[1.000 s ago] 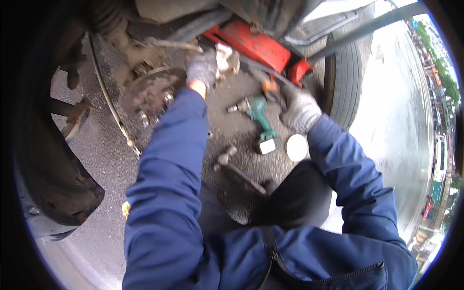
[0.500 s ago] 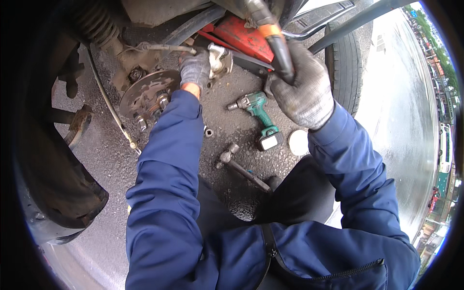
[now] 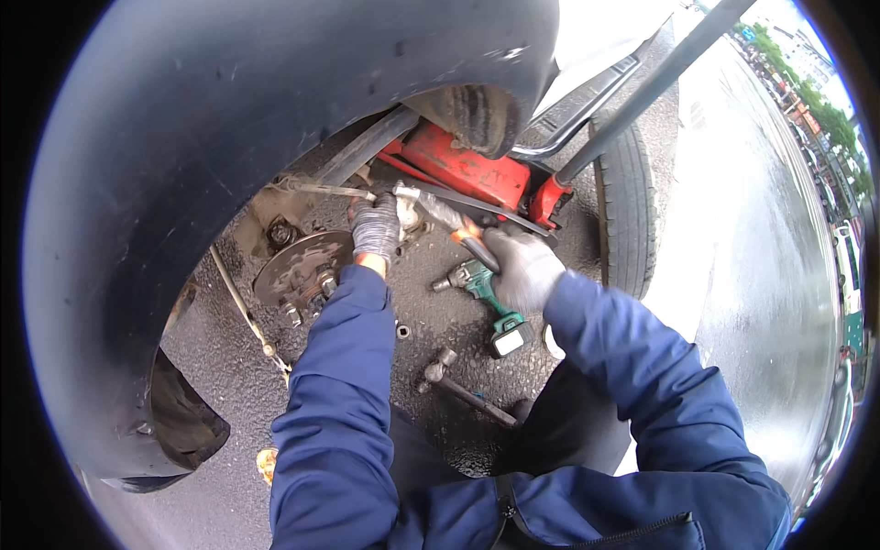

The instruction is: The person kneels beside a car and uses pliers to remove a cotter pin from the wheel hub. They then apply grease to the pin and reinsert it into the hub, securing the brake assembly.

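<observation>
My gloved left hand (image 3: 374, 225) grips a pale metal caliper (image 3: 412, 216) on a hose, right of the rusty brake disc (image 3: 293, 261). My gloved right hand (image 3: 518, 268) is closed on a hammer (image 3: 463, 229) with an orange-and-dark handle, its head against or just over the caliper near my left fingers. A teal cordless impact driver (image 3: 504, 323) lies below my right hand. A second hammer (image 3: 472, 401) lies between my knees, and a small socket (image 3: 402, 332) sits on the asphalt above it.
A dark fender (image 3: 156, 183) overhangs the work from the upper left. A red floor jack (image 3: 458, 170) with a long grey handle stands behind my hands. A tyre (image 3: 626, 220) lies to the right, beside a wet road (image 3: 752, 302) with vehicles farther off.
Half a second ago my right hand held the hammer raised; it has now swung down to the caliper. The view has shifted, showing more of the fender and placing the scene lower.
</observation>
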The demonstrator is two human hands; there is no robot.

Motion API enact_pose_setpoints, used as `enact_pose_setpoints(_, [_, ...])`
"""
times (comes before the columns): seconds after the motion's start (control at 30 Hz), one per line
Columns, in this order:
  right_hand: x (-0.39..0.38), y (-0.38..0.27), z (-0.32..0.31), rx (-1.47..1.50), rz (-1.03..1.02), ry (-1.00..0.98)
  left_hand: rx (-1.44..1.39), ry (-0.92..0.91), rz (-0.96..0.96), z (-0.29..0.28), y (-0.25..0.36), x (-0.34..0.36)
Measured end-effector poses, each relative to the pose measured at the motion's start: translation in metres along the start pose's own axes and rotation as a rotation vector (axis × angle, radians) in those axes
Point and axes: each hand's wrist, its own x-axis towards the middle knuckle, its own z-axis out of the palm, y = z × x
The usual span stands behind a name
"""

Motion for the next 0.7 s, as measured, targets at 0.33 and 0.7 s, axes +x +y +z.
enact_pose_setpoints(0.33, [0.003,-0.004,-0.02,0.153,-0.294,0.331,0.311,-0.012,0.126,-0.002,0.0,-0.004])
enact_pose_setpoints(0.7, [0.002,-0.002,-0.024,0.168,-0.057,0.23,0.551,0.129,0.368,0.001,0.004,-0.008])
